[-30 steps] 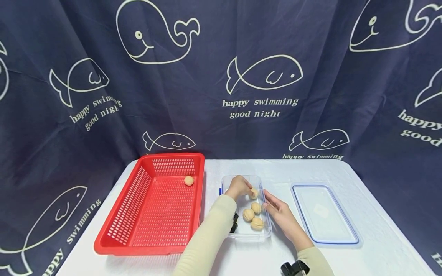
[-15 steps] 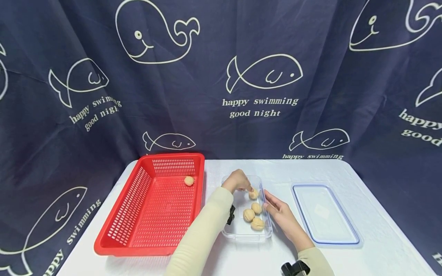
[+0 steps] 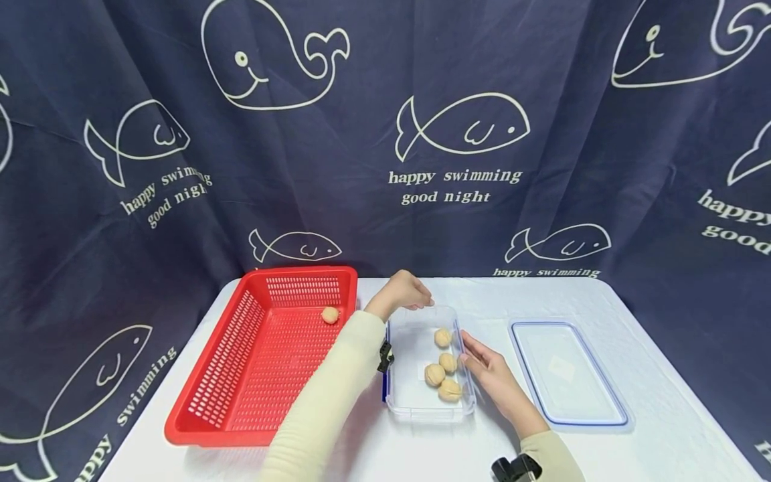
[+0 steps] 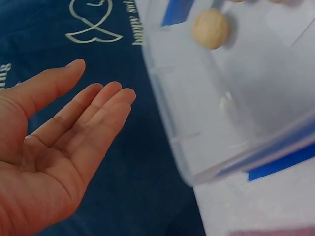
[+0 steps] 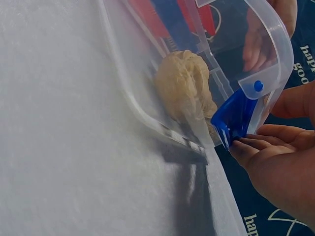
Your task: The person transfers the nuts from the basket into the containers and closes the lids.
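My left hand (image 3: 408, 292) is over the far edge of the clear plastic box (image 3: 415, 414). In the left wrist view its palm shows, fingers extended and slightly bent, with nothing held. My right hand (image 3: 495, 379) rests against the box's right side from outside; in the right wrist view its fingertips touch the blue clip (image 5: 235, 118) hanging there. Several walnuts lie in the box along its right side: one walnut (image 3: 442, 337) toward the back, the others, such as this walnut (image 3: 449, 390), grouped nearer the front.
A red slotted basket (image 3: 265, 438) stands left of the box, with one walnut (image 3: 329, 315) near its back right corner. Right of the box, a clear lid with a blue seal (image 3: 566, 395) lies flat on the white-covered table (image 3: 656, 415). A dark printed curtain (image 3: 464, 227) hangs behind.
My left hand has let go of the back walnut, which stays in the box, and has risen out over the far edge. My right hand has stayed at the box's side.
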The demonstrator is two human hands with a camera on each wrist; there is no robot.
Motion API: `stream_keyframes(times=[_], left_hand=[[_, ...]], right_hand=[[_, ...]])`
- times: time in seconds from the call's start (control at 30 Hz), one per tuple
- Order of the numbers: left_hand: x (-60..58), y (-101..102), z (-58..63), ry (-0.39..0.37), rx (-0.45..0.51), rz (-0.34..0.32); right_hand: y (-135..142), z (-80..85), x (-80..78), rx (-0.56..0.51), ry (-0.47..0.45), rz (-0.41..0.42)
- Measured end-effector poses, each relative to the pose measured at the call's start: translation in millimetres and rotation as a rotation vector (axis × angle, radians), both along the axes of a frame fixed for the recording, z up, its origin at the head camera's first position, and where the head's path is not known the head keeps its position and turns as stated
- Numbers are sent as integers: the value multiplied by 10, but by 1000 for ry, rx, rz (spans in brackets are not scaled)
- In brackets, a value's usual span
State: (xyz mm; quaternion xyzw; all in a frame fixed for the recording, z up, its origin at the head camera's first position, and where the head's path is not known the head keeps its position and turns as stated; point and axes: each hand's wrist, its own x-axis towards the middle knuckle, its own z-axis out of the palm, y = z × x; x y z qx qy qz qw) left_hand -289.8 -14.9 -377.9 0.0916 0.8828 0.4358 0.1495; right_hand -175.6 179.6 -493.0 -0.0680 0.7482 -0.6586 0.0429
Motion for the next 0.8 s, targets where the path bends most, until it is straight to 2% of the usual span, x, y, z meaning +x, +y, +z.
stream_keyframes(times=[0.23, 0.4, 0.57, 0.8], left_hand=[[13, -231, 192, 43, 39, -21], [27, -443, 263, 77, 140, 0], [8, -707, 283, 130, 243, 10], [-27, -1062, 234, 239, 295, 49]], right_hand=[[5, 12, 8, -6, -11, 9], [-4, 12, 7, -26, -17, 17], [-5, 3, 1, -29, -16, 11], [0, 5, 5, -28, -17, 3]])
